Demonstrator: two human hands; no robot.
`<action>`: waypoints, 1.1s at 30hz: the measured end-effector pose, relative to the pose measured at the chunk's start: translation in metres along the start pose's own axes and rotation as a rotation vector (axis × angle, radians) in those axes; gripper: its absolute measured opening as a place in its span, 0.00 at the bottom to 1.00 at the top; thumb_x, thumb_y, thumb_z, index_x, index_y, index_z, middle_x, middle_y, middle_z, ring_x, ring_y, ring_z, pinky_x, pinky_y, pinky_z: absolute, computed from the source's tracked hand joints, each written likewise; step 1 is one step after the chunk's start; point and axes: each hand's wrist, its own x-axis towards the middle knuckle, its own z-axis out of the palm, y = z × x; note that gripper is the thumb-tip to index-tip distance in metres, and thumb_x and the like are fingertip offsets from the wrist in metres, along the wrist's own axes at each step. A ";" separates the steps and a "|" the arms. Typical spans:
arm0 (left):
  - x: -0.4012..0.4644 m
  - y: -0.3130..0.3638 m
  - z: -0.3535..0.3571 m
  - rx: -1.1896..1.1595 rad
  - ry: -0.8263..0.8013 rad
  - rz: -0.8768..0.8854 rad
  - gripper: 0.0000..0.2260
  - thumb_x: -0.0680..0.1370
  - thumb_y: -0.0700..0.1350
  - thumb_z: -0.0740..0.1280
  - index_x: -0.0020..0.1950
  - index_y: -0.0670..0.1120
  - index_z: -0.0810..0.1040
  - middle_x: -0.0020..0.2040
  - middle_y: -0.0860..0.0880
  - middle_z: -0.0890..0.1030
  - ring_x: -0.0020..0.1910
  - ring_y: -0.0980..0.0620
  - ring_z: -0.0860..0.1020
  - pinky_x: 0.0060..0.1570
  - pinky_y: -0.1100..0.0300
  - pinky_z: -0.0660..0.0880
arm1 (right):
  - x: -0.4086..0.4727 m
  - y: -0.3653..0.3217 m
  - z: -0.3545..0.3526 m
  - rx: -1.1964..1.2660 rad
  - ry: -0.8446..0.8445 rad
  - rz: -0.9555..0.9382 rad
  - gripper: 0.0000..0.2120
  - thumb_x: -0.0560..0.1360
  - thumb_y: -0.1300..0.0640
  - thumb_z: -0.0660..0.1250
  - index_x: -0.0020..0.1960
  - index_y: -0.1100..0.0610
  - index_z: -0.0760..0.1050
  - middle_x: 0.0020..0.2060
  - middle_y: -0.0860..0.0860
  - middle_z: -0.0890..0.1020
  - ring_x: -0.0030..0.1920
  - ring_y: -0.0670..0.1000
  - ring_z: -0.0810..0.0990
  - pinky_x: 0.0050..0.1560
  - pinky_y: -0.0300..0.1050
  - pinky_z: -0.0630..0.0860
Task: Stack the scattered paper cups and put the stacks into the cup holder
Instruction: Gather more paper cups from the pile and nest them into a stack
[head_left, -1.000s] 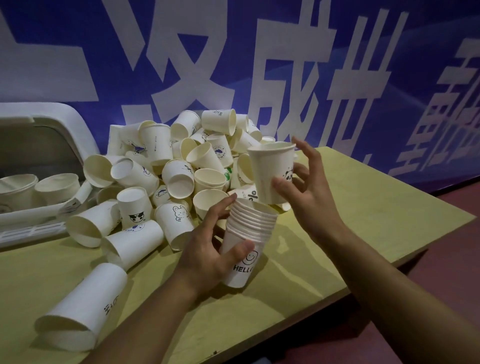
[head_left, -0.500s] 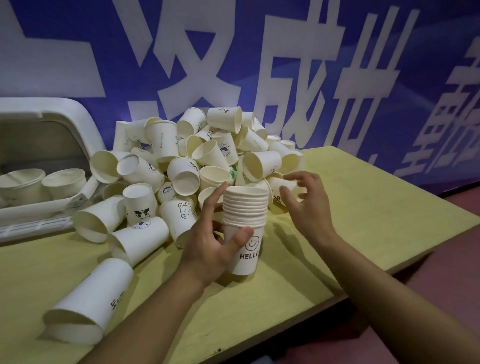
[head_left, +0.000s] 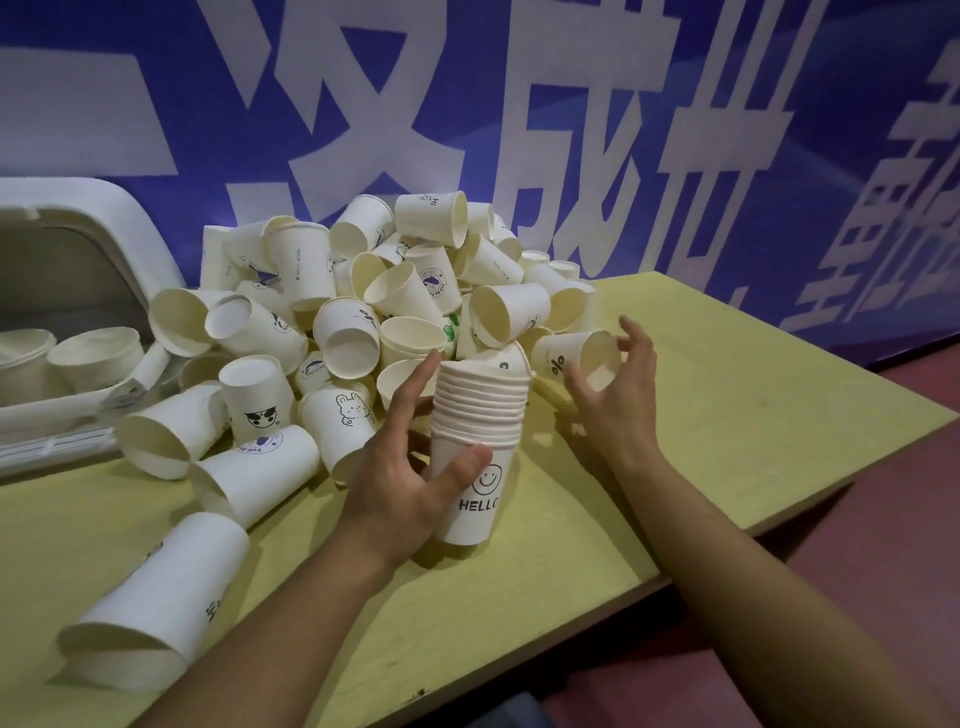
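Note:
A tall stack of nested paper cups (head_left: 480, 415), its lowest cup printed with a smiley and "HELLO", stands upright on the yellow table (head_left: 737, 415). My left hand (head_left: 410, 467) is wrapped around the stack from the left. My right hand (head_left: 621, 400) is just right of it. Its thumb and fingers pinch the rim of a single paper cup (head_left: 563, 356) that lies on its side at the pile's right edge. A big heap of loose cups (head_left: 363, 312) lies behind and to the left. The white cup holder (head_left: 111, 218) sits at far left with cups inside (head_left: 96, 353).
A blue banner wall (head_left: 675, 78) with large white characters rises right behind the table. One cup (head_left: 161, 597) lies on its side near the front left. The table's front edge (head_left: 571, 623) runs diagonally under my forearms, with dark red floor (head_left: 883, 519) beyond.
My right hand dropped the cup it carried onto the stack, then reached right and took hold of a cup lying at the pile's edge. My left hand stayed on the stack.

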 end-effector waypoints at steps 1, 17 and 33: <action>0.001 0.001 -0.001 0.008 0.010 0.006 0.37 0.64 0.68 0.70 0.69 0.82 0.56 0.57 0.76 0.75 0.51 0.63 0.80 0.48 0.68 0.78 | -0.003 -0.005 -0.005 0.071 0.046 -0.024 0.38 0.74 0.51 0.75 0.77 0.47 0.58 0.67 0.50 0.69 0.65 0.49 0.72 0.62 0.46 0.76; 0.000 0.001 -0.001 0.071 -0.069 0.036 0.39 0.64 0.70 0.70 0.70 0.81 0.53 0.57 0.80 0.71 0.51 0.64 0.79 0.43 0.72 0.75 | -0.032 -0.094 -0.028 0.315 -0.408 -0.188 0.26 0.76 0.38 0.62 0.72 0.44 0.66 0.61 0.39 0.77 0.61 0.40 0.78 0.54 0.38 0.80; 0.002 0.036 -0.027 -0.019 -0.076 0.077 0.39 0.65 0.63 0.74 0.70 0.79 0.58 0.59 0.71 0.75 0.54 0.65 0.81 0.48 0.63 0.81 | -0.041 -0.132 -0.029 0.285 -0.680 -0.202 0.29 0.74 0.30 0.57 0.73 0.35 0.62 0.61 0.33 0.77 0.61 0.35 0.75 0.56 0.38 0.75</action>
